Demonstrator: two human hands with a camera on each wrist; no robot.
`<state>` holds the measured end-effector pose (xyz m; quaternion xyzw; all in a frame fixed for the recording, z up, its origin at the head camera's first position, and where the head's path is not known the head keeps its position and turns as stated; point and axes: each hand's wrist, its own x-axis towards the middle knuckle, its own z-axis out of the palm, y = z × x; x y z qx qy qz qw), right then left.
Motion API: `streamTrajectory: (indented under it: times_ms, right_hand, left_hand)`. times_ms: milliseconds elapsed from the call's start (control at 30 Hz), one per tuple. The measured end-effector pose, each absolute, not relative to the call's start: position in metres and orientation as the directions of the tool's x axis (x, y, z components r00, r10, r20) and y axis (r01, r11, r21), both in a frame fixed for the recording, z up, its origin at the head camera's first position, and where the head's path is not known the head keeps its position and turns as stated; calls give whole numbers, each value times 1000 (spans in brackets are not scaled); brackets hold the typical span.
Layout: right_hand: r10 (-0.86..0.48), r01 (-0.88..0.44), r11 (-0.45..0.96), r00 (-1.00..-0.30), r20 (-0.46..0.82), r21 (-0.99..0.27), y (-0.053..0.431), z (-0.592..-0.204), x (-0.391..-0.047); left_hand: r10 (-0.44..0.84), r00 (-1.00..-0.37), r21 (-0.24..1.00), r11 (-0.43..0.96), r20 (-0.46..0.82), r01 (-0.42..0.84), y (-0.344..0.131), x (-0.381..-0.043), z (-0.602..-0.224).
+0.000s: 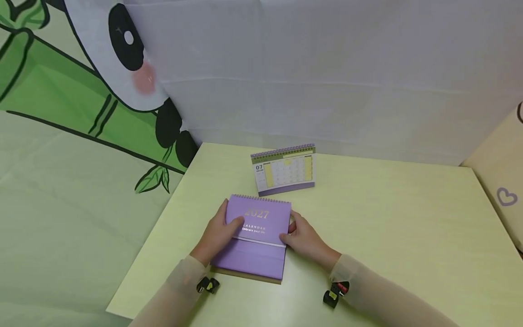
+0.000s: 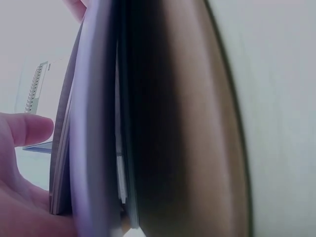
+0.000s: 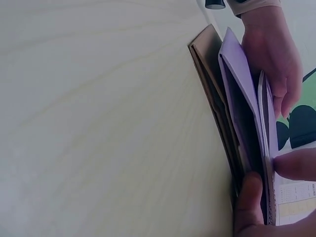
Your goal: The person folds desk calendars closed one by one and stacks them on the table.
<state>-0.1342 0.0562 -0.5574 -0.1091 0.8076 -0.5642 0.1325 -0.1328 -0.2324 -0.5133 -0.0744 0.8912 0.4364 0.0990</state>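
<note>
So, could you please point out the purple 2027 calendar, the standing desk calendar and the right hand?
Purple 2027 calendar point(image 1: 261, 235), head view: front cover.
Standing desk calendar point(image 1: 288, 171), head view: 07 page.
Right hand point(image 1: 307, 238), head view: back of the hand.

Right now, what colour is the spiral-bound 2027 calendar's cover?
The cover is purple, clearest in head view.

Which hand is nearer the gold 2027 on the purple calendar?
Left. The left hand has its thumb at the lower left of the gold 2027; the right hand, farther away, pinches the right edge of the purple calendar.
</note>
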Motion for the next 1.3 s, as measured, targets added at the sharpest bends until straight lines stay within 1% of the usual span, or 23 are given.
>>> streamTrajectory:
  times_ms: [133,167,233,500,633,733,867,933,1000,1200,1300]
  right_hand:
    - [-335,-40,325,-939,-75,-945,57,-579,-139]
    - [-329,-21,323,-940,-92,-946,57,-578,-139]
    - [-326,-22,328,-941,-91,-944,56,-579,-138]
    - [-296,39,346,-944,-149,-937,51,-540,-127]
    - [-309,-46,380,-948,-80,-924,53,-542,-129]
    - [-322,-106,402,-946,-32,-910,54,-555,-132]
    - [-327,-109,408,-944,-34,-906,55,-569,-135]
    - [-330,-101,407,-943,-43,-908,55,-567,-133]
    - [-337,-125,417,-941,-25,-900,54,-569,-133]
    - [-308,-63,476,-946,-99,-877,51,-577,-136]
    - [-315,-85,476,-946,-80,-875,53,-576,-136]
  left_hand:
    - [-54,-966,760,607,-254,-234,-232,-129,-511]
    - [-53,-966,759,608,-252,-231,-233,-128,-511]
    - [-52,-968,761,608,-246,-226,-233,-128,-511]
    - [-45,-972,752,625,-232,-208,-235,-129,-519]
    - [-41,-971,742,638,-236,-208,-234,-129,-521]
    - [-37,-971,719,665,-238,-202,-234,-129,-523]
    - [-20,-974,691,701,-228,-176,-235,-128,-524]
    - [-8,-976,687,709,-219,-160,-235,-128,-525]
    - [1,-977,682,716,-215,-149,-236,-128,-525]
    - [1,-971,662,732,-237,-161,-237,-128,-528]
    - [1,-971,661,733,-239,-162,-236,-129,-528]
